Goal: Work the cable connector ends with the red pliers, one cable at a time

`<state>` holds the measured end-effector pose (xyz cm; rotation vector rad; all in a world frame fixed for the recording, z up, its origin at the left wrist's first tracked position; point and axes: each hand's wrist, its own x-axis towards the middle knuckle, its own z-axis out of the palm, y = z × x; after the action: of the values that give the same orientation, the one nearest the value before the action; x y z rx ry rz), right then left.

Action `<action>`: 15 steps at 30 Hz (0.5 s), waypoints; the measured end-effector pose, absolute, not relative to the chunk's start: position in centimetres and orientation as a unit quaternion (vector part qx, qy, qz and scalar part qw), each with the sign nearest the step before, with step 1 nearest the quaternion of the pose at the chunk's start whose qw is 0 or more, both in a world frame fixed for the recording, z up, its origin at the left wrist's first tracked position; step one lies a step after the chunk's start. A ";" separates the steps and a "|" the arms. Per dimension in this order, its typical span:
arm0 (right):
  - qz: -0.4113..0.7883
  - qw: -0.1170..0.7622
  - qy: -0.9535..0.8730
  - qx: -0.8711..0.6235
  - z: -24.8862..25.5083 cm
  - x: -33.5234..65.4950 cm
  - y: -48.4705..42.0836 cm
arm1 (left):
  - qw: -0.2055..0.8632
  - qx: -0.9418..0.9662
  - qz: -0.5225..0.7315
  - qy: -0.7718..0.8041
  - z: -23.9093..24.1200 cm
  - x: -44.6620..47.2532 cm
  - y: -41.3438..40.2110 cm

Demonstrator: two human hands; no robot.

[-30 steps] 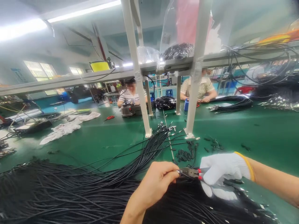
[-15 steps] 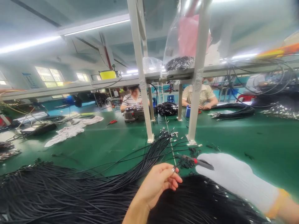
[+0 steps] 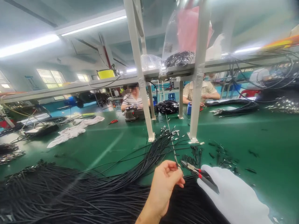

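Note:
My bare left hand (image 3: 166, 185) pinches the end of a black cable (image 3: 177, 164) between thumb and fingers; a small shiny bit shows at the fingertips. Close to its right, my right hand (image 3: 231, 193), in a white glove, is closed around cutting pliers (image 3: 192, 168) with red and black handles. The jaws point left towards the pinched end, apart from it. Beneath and left of my hands lies a large spread of black cables (image 3: 93, 196). A bundle of cables (image 3: 155, 149) runs away from me, with metal-tipped ends at its far side.
Black scraps (image 3: 223, 155) lie on the green table (image 3: 252, 133) at the right. Shelf posts (image 3: 195, 102) stand ahead. A white cloth (image 3: 72, 132), red-handled scissors (image 3: 113, 121) and a coiled cable (image 3: 168, 106) lie farther off. Two people sit across the table.
The pliers have come lower and show more clearly, their jaws nearer my left fingertips. My right hand has moved down, and my left hand slightly right. More scraps show at the right.

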<state>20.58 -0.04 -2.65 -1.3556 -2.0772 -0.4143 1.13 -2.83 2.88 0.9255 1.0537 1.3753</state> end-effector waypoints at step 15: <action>-0.218 0.287 -0.775 -0.520 -1.9 19.3 -1.8 | 0.516 0.390 0.580 0.494 2.2 1.8 -2.9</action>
<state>19.32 -1.82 -1.93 -1.3886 -2.0705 -0.5825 1.84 -2.95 2.20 0.9370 1.1868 1.3939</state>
